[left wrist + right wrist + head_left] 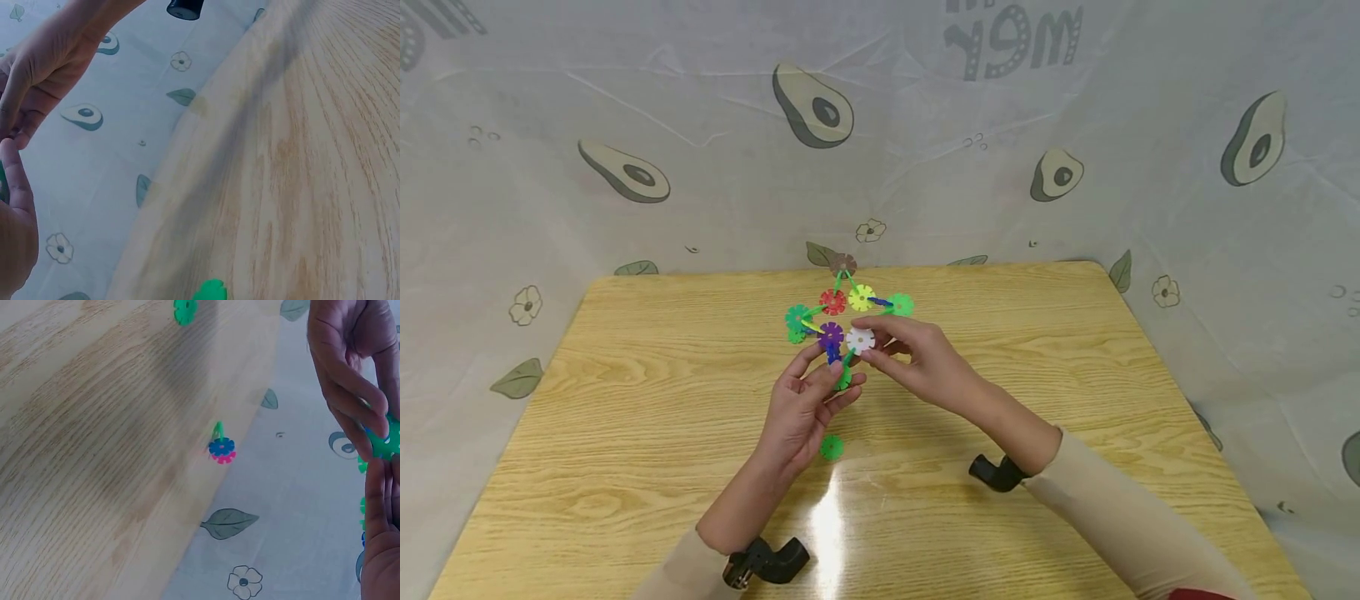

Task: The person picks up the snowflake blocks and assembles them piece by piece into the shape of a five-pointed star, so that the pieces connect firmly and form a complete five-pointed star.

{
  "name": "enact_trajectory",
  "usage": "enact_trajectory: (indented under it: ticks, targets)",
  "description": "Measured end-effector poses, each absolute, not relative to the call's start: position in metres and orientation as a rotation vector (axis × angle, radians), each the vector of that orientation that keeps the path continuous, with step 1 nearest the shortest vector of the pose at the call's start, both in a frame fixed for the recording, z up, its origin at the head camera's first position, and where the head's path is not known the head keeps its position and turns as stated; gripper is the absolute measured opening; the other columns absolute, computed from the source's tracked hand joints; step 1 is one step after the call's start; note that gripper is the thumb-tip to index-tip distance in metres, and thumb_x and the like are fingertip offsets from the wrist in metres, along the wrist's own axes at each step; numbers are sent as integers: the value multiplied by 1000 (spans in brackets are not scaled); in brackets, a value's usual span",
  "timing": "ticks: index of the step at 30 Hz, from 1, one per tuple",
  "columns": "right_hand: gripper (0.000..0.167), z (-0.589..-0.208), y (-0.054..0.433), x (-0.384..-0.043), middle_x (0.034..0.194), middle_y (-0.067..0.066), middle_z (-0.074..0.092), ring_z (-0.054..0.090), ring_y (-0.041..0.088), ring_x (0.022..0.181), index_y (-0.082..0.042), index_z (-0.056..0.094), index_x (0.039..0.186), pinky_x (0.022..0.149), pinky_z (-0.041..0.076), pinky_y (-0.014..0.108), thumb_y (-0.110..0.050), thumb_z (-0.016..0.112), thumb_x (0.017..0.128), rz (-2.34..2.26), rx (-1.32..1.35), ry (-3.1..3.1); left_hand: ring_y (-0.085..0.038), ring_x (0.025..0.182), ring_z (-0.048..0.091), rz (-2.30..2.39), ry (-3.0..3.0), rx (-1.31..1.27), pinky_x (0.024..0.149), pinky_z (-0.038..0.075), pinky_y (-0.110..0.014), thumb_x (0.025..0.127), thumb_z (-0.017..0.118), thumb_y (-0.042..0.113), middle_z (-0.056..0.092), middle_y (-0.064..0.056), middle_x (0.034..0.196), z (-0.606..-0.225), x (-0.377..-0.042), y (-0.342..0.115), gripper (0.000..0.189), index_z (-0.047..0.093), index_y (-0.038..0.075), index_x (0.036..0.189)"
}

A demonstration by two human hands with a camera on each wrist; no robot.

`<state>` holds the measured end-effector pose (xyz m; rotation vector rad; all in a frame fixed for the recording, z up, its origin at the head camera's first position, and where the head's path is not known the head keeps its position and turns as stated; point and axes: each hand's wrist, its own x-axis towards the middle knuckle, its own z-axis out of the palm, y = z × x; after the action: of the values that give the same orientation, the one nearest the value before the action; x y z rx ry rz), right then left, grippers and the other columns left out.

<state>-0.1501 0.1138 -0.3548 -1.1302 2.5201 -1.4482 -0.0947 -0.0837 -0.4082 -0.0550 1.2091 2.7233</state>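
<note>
A ring-like chain of notched plastic discs, with a red disc, yellow disc, purple disc and several others, is held up in both hands. My left hand pinches its near lower part, by a blue disc and a green disc. My right hand grips the white disc between thumb and fingers. A green disc shows between the hands in the right wrist view; the fingers partly cover it.
One loose green disc lies on the wooden table near my left wrist. Blue and pink discs appear by the table edge in the right wrist view. Black wrist mounts sit at both wrists. A patterned cloth hangs behind.
</note>
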Motion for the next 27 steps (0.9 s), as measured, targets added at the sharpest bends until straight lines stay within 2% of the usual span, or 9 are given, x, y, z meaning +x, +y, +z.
enact_trajectory:
  ticks: [5,15,18,22,27]
  targets:
    - [38,-353,113,-149,106,15,75,70,17,91,3,65,135,84,65,27,-1,71,98,-1530,-1031,2438,-12,85,80,2737,1233,-42,80,65,-23,105,59,3,82,3,97,-412,-94,-84,25,62,18,125]
    - [35,-354,109,-149,97,14,71,66,11,87,4,66,133,87,65,28,-1,70,98,-1557,-992,2370,-10,82,79,2773,1249,-8,79,65,-21,105,60,2,81,4,94,-415,-93,-85,27,64,19,126]
    - [35,-352,107,-147,97,13,72,66,13,87,4,66,134,86,65,27,-1,70,99,-1532,-1011,2383,-11,81,79,2777,1245,-25,78,65,-21,105,59,1,80,4,90,-415,-94,-86,27,65,19,124]
    - [37,-347,103,-148,99,12,74,69,18,89,2,65,135,85,65,27,-2,70,99,-1519,-1053,2443,-12,82,79,2794,1215,-44,79,65,-22,105,58,2,79,4,95,-409,-97,-85,25,61,18,125]
    - [47,-345,96,-150,101,12,76,74,21,94,-1,58,146,86,65,27,-4,69,100,-1480,-1125,2493,-14,84,78,2808,1196,-65,80,66,-27,107,56,4,78,3,99,-403,-101,-89,25,56,19,127]
